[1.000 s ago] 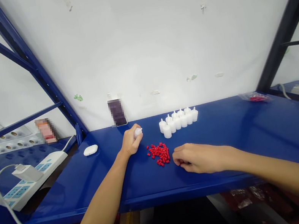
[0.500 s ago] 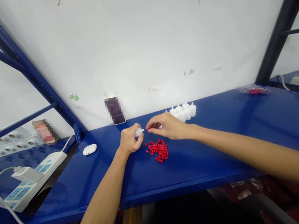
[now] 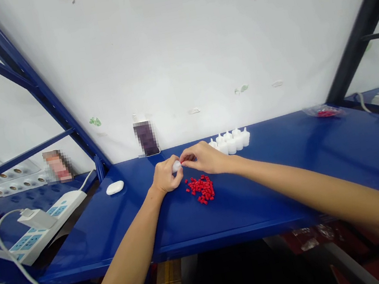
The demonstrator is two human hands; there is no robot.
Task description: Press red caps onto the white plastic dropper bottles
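At bottle (image 3: 176, 166) tip | red cap (image 3: 182, 162) pinched between right fingers (image 3: 192, 159) | left fingers (image 3: 174, 181) grip bottle

White earbud case (image 3: 115, 188) on blue shelf (image 3: 278, 190), phone (image 3: 147, 138) against white wall (image 3: 174, 56)

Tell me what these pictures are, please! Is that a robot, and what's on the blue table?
No robot here: these are a person's own bare hands. Every picture comes from one camera worn on the person's head, looking forward and down, so you see roughly what they see.

The left hand holds a small white bottle. The right hand pinches a tiny red piece at its tip.

On the blue table lies a loose pile of red pieces. Behind the right hand stand more white bottles, and off to the left lies a rounded white case.
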